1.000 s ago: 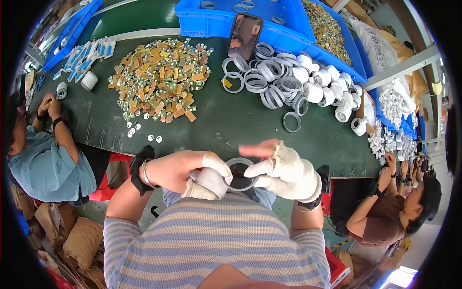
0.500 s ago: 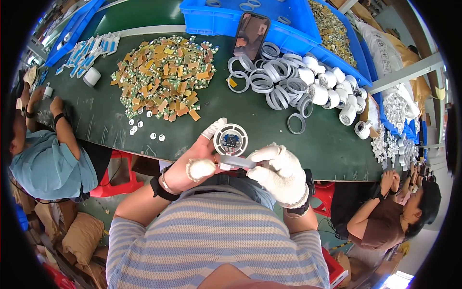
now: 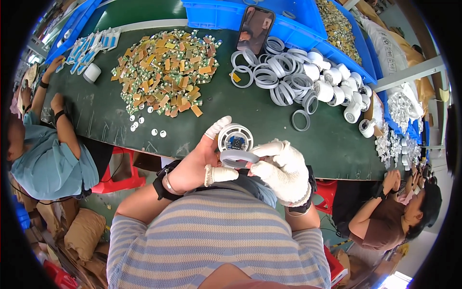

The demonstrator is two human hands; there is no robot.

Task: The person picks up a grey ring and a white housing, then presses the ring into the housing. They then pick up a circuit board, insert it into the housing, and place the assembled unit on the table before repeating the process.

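Note:
My left hand [image 3: 191, 167], bare but for white covers on the thumb and a fingertip, holds a round white housing [image 3: 248, 135] by its side. The housing's face is up, showing a small blue circuit board [image 3: 235, 142] inside. A grey ring [image 3: 239, 155] sits at the housing's near edge, tilted and overlapping it in view; whether they touch I cannot tell. My right hand [image 3: 285, 171], in a white knitted glove, pinches that ring from the right. The left thumb reaches toward the ring's near side.
Beyond my hands are heaped small circuit boards [image 3: 163, 72], loose grey rings [image 3: 284, 67] and white housings [image 3: 342, 86]. A phone [image 3: 255, 30] leans on a blue crate [image 3: 207, 17]. Small white discs [image 3: 154, 132] lie left. Co-workers sit at left [image 3: 53, 159] and right [image 3: 385, 216].
The ring has tipped to show more of its opening and sits closer against the housing. My left thumb has swung right toward the ring. The left co-worker's far hand has reached farther out.

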